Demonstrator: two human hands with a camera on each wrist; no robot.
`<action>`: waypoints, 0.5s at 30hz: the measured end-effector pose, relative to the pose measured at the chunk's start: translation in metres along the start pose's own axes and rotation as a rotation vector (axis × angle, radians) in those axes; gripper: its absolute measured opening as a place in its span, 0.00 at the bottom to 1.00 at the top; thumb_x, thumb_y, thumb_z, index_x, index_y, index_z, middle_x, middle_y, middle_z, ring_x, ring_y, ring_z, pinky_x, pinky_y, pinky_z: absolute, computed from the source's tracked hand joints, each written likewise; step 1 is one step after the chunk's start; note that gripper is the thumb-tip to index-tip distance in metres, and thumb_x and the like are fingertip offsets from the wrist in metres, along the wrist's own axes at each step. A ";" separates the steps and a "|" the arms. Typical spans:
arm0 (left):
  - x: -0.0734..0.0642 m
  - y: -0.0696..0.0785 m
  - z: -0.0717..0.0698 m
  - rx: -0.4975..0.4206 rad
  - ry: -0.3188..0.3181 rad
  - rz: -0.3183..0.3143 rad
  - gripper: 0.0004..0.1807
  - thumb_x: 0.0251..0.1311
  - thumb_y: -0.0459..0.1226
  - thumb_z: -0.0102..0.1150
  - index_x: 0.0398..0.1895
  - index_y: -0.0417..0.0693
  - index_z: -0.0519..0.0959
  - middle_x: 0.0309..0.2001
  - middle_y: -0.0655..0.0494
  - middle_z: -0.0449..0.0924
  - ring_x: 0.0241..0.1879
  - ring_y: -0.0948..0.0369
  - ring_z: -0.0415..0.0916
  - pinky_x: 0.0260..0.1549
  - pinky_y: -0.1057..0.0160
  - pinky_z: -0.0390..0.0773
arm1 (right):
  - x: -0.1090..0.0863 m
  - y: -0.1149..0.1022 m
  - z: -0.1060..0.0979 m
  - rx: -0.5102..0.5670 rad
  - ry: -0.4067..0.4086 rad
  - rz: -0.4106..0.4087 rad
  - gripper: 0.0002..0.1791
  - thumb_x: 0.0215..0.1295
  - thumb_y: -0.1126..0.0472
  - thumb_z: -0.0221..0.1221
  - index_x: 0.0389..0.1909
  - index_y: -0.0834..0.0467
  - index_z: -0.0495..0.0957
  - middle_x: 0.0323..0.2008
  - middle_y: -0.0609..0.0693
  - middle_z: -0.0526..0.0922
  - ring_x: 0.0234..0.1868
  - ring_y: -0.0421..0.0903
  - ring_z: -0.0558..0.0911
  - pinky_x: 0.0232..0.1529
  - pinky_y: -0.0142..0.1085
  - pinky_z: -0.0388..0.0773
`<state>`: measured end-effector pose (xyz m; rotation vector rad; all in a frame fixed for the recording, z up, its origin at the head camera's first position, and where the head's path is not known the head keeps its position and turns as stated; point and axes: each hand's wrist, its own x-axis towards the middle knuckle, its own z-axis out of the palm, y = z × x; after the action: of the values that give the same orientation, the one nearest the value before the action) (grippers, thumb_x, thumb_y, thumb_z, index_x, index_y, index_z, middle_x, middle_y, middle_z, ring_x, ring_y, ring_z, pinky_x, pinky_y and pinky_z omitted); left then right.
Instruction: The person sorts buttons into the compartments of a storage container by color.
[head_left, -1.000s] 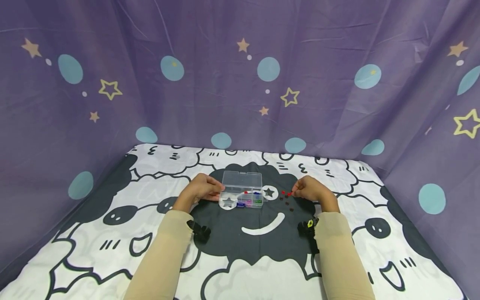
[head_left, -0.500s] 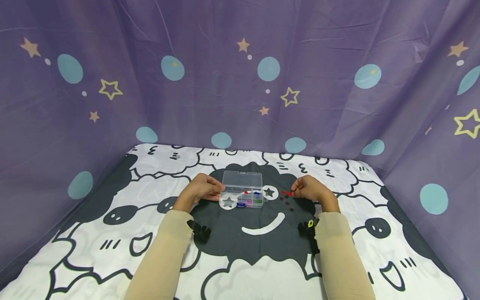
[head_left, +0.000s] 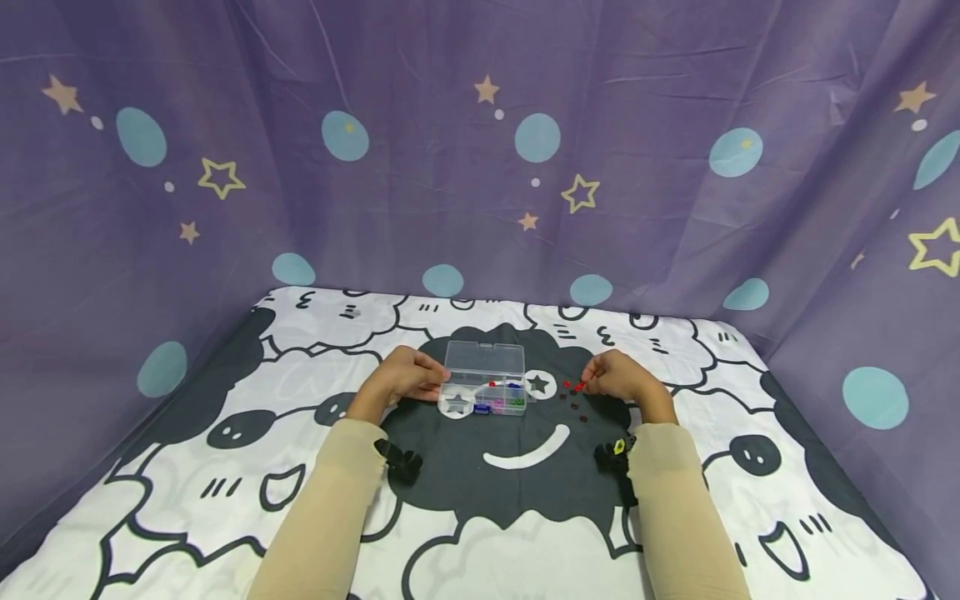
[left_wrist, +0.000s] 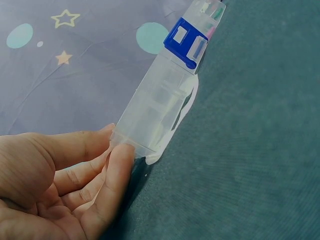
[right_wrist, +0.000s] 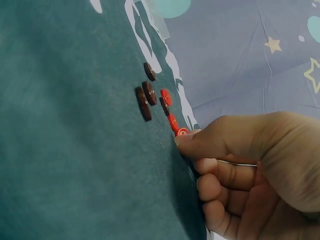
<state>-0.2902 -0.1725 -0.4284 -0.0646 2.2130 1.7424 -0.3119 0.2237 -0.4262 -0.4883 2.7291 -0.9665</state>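
A clear plastic compartment box [head_left: 483, 360] stands with its lid raised, small colourful pieces in its sections. My left hand [head_left: 405, 375] holds the box's left end, thumb and fingers at the corner in the left wrist view. A blue latch [left_wrist: 186, 43] shows on the box's front. To the right, my right hand [head_left: 619, 377] pinches a red button [right_wrist: 183, 132] between thumb and forefinger, low over the dark cloth; its other fingers are curled in. Beside the fingertips lie loose red buttons [right_wrist: 166, 97] and several dark brown buttons [right_wrist: 149, 93].
The table is covered by a cloth [head_left: 517, 483] printed with black and white cartoon sheep. Behind and at both sides hangs a purple curtain [head_left: 420, 208] with stars and blue ovals. Black wrist devices [head_left: 401, 463] sit at both cuffs.
Almost nothing differs. The right hand stays at the red buttons with only a very slight shift, and the left hand keeps its hold on the box.
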 end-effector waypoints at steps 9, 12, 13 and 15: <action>-0.001 0.004 0.000 0.001 -0.011 0.004 0.09 0.65 0.28 0.66 0.46 0.31 0.85 0.38 0.44 0.85 0.27 0.59 0.86 0.33 0.61 0.90 | -0.001 0.005 -0.002 -0.003 -0.013 -0.077 0.01 0.62 0.69 0.64 0.33 0.64 0.84 0.24 0.44 0.79 0.26 0.40 0.74 0.27 0.32 0.73; -0.001 0.004 0.000 -0.003 -0.008 0.011 0.10 0.64 0.28 0.67 0.46 0.30 0.85 0.39 0.43 0.85 0.27 0.59 0.86 0.32 0.61 0.90 | -0.002 0.006 -0.003 0.009 -0.021 -0.100 0.04 0.66 0.70 0.62 0.33 0.65 0.84 0.23 0.44 0.78 0.25 0.39 0.73 0.25 0.31 0.71; -0.001 0.003 0.000 -0.005 -0.004 0.007 0.10 0.64 0.28 0.67 0.46 0.31 0.85 0.39 0.43 0.85 0.27 0.59 0.85 0.32 0.62 0.90 | -0.002 0.006 -0.004 0.012 -0.028 -0.108 0.05 0.67 0.70 0.61 0.33 0.65 0.84 0.23 0.45 0.78 0.25 0.39 0.74 0.25 0.31 0.71; -0.001 0.001 0.000 -0.002 0.001 0.005 0.10 0.64 0.28 0.68 0.46 0.31 0.85 0.40 0.43 0.85 0.26 0.60 0.85 0.32 0.62 0.90 | -0.003 0.005 -0.004 0.016 -0.044 -0.113 0.07 0.69 0.70 0.59 0.33 0.66 0.85 0.23 0.45 0.77 0.25 0.40 0.73 0.25 0.30 0.71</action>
<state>-0.2892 -0.1722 -0.4275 -0.0608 2.2142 1.7469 -0.3115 0.2311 -0.4259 -0.6593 2.6768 -0.9913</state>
